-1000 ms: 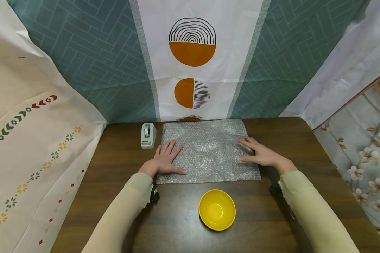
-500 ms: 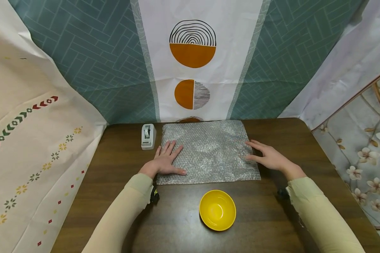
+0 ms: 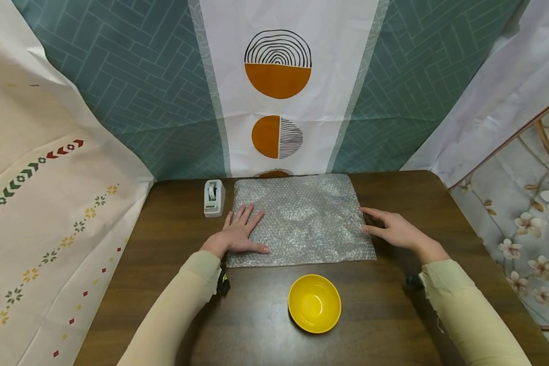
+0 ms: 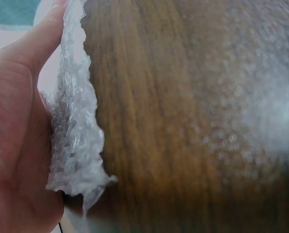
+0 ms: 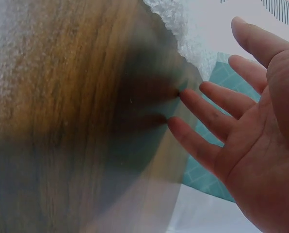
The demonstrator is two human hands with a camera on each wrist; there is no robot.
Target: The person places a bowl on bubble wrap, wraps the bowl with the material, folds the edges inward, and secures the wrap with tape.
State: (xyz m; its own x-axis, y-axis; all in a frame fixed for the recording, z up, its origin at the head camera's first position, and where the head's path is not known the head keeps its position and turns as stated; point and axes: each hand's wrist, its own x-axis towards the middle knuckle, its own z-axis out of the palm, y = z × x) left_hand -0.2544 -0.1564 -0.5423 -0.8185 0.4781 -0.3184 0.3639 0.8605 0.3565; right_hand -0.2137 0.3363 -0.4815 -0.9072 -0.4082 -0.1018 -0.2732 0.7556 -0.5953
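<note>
A sheet of bubble wrap (image 3: 302,218) lies flat on the brown wooden table (image 3: 174,284). With fingers spread, the left hand (image 3: 239,238) rests on the sheet's left side; in the left wrist view that palm lies against the bubble wrap's edge (image 4: 76,121). At the sheet's right edge is the right hand (image 3: 395,230), its thumb and index finger apart. In the right wrist view the right hand's fingers (image 5: 198,109) are extended and the palm shows nothing in it. Whether its fingertips touch the bubble wrap (image 5: 176,24) I cannot tell.
A yellow bowl (image 3: 314,304) stands in front of the bubble wrap, between the forearms. A white tape dispenser (image 3: 214,197) sits behind the left hand, near the table's back edge. Patterned cloths hang at the back and the left.
The right hand has moved right, from over the bubble wrap to its right edge, and its fingers have drawn closer together. The left hand has stayed in place.
</note>
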